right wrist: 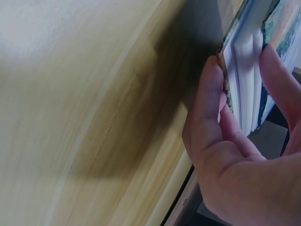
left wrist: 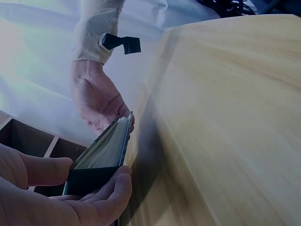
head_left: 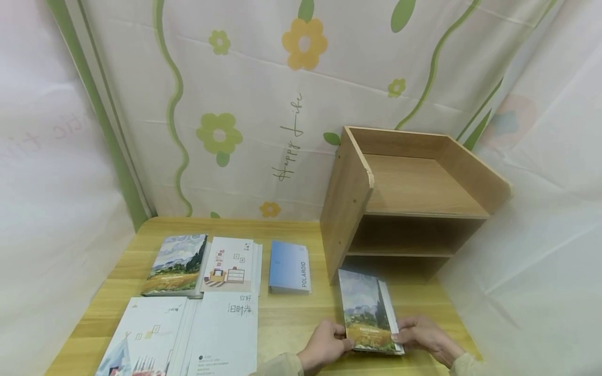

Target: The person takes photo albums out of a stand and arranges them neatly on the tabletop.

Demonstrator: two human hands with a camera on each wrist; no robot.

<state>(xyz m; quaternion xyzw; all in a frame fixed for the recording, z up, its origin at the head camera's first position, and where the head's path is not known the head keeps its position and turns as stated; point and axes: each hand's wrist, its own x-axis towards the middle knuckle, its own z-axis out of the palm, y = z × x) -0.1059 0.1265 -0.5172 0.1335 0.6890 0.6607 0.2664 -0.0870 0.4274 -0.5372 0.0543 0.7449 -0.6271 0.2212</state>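
Both hands hold a photo album with a painted landscape cover, in front of the wooden shelf. My left hand pinches its dark spine side; in the left wrist view the thumb lies on one cover and the curled fingers on the other. On the page-edge side, my right hand grips the album, thumb on one cover and fingers under the other, as the right wrist view shows with the white pages between them. In the wrist views the album is raised off the tabletop, its shadow on the wood.
A wooden shelf unit with two lower compartments stands at the back right. A blue Polaroid album lies mid-table. To the left lie another landscape album and several white albums. Patterned curtains enclose the table.
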